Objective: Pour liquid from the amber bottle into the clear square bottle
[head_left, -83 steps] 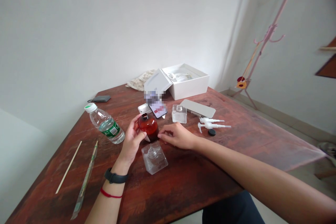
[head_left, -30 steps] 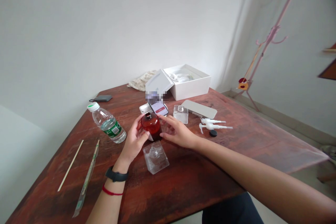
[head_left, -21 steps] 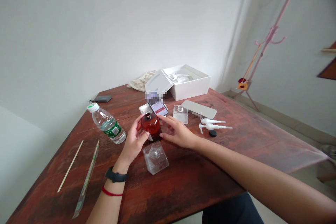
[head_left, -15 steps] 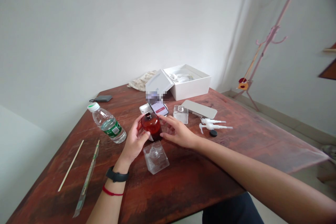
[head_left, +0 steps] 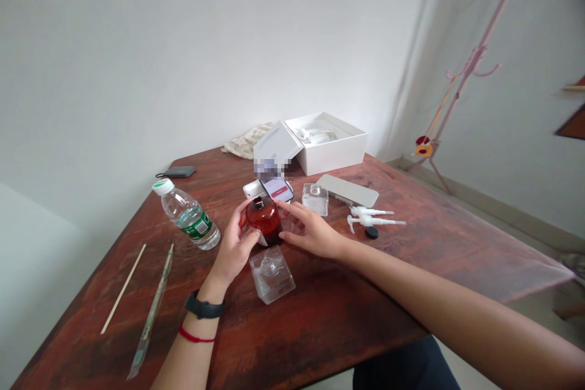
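An amber bottle (head_left: 265,217) with an uncapped mouth stands on the table between my hands. My left hand (head_left: 235,247) curls round its left side, thumb at a pale label on the front. My right hand (head_left: 313,231) cups the opposite side, its fingertips and thumb at the glass. Just in front sits a clear square bottle (head_left: 273,277) without a cap. Behind my right hand is a second clear square bottle (head_left: 315,200), also uncapped. Two white pump heads (head_left: 370,217) lie to the right beside a black cap (head_left: 372,233).
A water bottle (head_left: 192,219) stands left, near a bare chopstick (head_left: 123,289) and wrapped chopsticks (head_left: 153,311). Behind the amber bottle are a phone (head_left: 278,190) and a white case (head_left: 251,189). Farther back are a white box (head_left: 336,149), a flat grey device (head_left: 350,190) and a cloth (head_left: 244,141).
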`<state>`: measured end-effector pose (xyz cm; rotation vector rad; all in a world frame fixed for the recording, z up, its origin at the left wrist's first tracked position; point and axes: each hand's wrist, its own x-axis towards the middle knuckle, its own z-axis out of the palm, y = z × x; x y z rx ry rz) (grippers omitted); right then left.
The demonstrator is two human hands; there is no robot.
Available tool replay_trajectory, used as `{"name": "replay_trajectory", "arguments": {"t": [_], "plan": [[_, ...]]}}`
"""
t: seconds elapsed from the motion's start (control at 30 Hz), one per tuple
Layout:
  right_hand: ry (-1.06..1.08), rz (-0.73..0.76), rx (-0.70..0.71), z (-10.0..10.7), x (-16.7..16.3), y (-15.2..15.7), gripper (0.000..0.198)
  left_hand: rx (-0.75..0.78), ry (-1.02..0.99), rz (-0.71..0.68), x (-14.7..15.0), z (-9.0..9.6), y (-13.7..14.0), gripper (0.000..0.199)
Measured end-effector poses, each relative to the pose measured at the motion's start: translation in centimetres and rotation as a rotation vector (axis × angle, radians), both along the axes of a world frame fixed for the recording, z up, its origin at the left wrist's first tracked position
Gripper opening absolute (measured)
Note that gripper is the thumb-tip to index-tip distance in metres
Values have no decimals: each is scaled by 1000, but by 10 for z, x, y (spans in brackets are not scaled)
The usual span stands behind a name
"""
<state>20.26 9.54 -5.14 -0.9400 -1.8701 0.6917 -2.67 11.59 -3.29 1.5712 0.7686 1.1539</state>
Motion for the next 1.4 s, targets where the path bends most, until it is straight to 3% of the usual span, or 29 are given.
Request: {"name": "replay_trajectory", "arguments": {"t": [1.4], "plan": [[-37, -13, 7, 0, 1, 0, 75, -37, -26, -21, -3, 1, -2, 68]]}}
